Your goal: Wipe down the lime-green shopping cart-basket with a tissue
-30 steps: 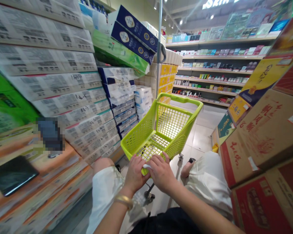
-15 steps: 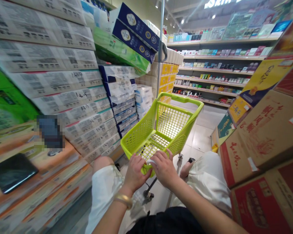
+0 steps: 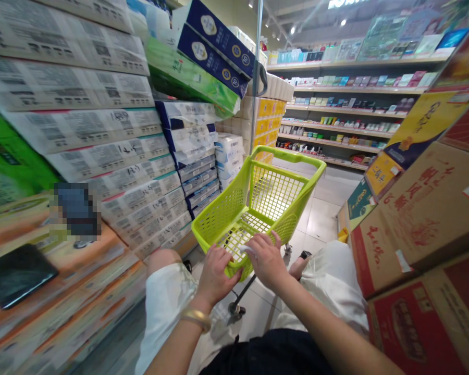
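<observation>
A lime-green shopping cart [image 3: 221, 219] with perforated walls stands between my knees, and its basket holds nothing I can see. My left hand [image 3: 217, 276] is closed over the near rim of the basket, a gold bangle [image 3: 195, 319] on its wrist. Just to the right, my right hand [image 3: 268, 262] has its fingers curled around a small white wipe [image 3: 247, 250], perhaps tissue or cloth. That hand hovers over the near right corner of the basket; whether it touches the rim is hard to tell.
Stacked paper packs [image 3: 121, 125] rise on the left. A dark phone-like slab [image 3: 19, 276] lies on orange packs, near a pixelated dark object [image 3: 78, 208]. Cardboard cartons [image 3: 426, 208] are piled on the right. Stocked shelves [image 3: 347, 90] stand behind the cart.
My right hand has lifted from the near rim with the white wipe, moving slightly up and right. My left hand stays on the rim. The view has shifted a little.
</observation>
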Action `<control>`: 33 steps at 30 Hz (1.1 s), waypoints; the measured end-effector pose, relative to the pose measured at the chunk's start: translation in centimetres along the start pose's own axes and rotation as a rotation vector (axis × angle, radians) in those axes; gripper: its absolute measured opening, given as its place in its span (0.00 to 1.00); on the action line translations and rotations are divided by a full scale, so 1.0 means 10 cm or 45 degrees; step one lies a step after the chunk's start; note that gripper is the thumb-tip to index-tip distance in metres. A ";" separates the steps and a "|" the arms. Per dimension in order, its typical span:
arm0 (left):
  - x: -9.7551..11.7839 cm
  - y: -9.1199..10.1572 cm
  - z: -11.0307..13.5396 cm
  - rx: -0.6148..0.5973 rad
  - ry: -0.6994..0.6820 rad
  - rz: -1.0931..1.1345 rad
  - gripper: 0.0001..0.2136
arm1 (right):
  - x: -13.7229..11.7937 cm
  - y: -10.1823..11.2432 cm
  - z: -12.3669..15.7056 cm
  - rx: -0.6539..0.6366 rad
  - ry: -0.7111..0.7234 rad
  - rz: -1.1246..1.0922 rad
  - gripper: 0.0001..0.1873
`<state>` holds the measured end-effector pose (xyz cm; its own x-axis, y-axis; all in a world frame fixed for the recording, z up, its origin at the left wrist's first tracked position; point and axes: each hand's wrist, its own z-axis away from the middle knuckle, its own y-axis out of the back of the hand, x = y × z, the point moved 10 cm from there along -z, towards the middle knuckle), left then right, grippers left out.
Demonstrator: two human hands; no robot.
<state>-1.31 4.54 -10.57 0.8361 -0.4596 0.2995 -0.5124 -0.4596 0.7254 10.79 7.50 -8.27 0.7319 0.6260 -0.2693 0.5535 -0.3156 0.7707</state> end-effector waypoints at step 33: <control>-0.02 0.03 -0.02 -0.019 -0.012 -0.030 0.07 | -0.20 -0.06 0.00 -0.026 0.133 -0.068 0.04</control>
<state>-1.62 4.67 -10.34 0.8458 -0.4563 0.2763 -0.4898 -0.4589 0.7413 9.00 6.47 -8.23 0.6555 0.7128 -0.2495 0.5816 -0.2658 0.7688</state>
